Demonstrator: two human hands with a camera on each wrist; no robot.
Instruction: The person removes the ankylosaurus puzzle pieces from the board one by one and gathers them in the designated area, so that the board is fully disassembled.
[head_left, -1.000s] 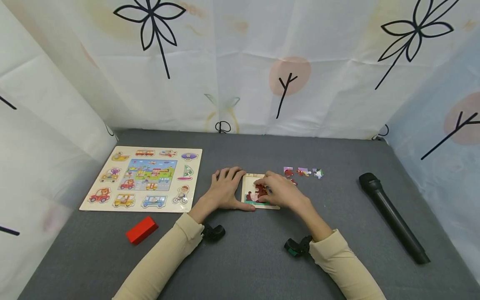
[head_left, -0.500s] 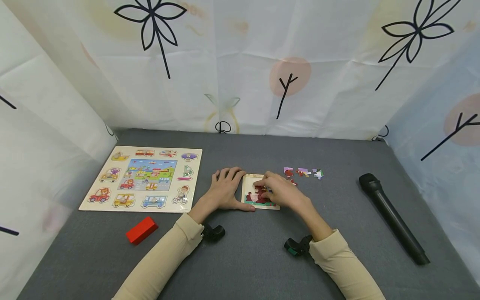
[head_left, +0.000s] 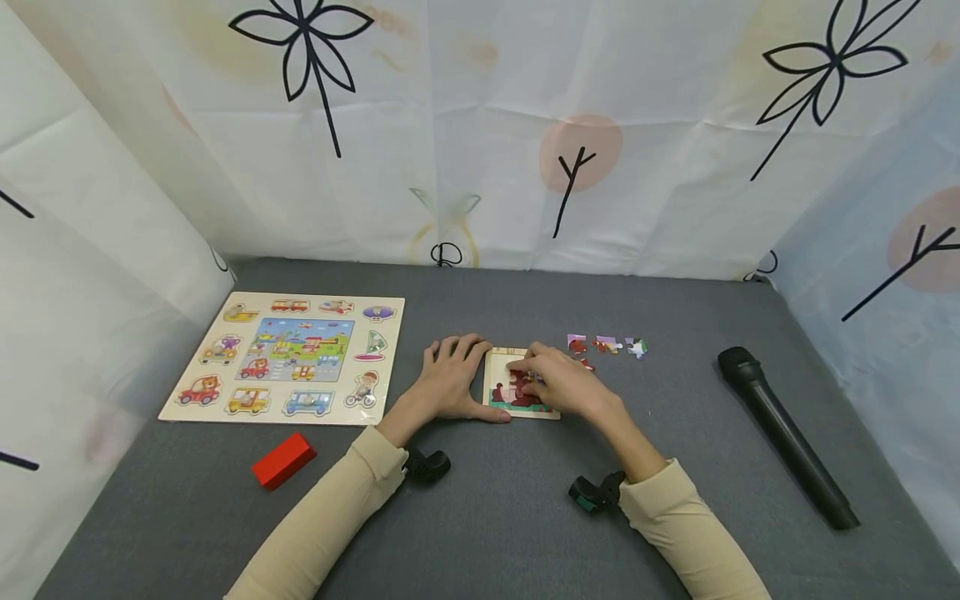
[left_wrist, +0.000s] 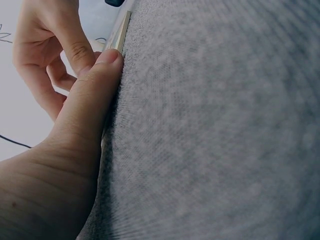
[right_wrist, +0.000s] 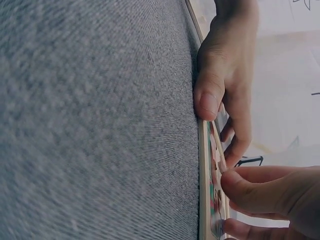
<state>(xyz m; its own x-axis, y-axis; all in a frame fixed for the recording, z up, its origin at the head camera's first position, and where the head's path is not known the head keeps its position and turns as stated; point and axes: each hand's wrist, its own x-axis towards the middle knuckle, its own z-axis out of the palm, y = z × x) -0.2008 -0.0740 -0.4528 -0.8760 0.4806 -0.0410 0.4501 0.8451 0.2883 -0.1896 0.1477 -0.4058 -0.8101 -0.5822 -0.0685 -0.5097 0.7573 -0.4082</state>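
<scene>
A small wooden jigsaw tray (head_left: 498, 357) with a brown animal picture partly filled in lies on the table between the hands. My left hand (head_left: 450, 383) is spread at its left side, with the thumb (right_wrist: 208, 102) laid along the near left corner. Bent over the tray, my right hand (head_left: 562, 382) has its thumb and fingertips down on the picture, pinching a puzzle piece that they mostly hide. In the right wrist view the right fingertips (right_wrist: 232, 180) sit right at the tray's surface. Several loose puzzle pieces (head_left: 606, 343) lie beyond the right hand.
A large wooden vehicle puzzle board (head_left: 225, 329) lies at the left, a red block (head_left: 284, 461) in front of it. At the right is a black microphone (head_left: 787, 437). White patterned curtains (head_left: 480, 150) surround the grey table (head_left: 495, 525) at the back and sides.
The right thumb and fingers have shifted very slightly over the tray, and the brown picture beside them looks a little different. The left hand has stayed where it was.
</scene>
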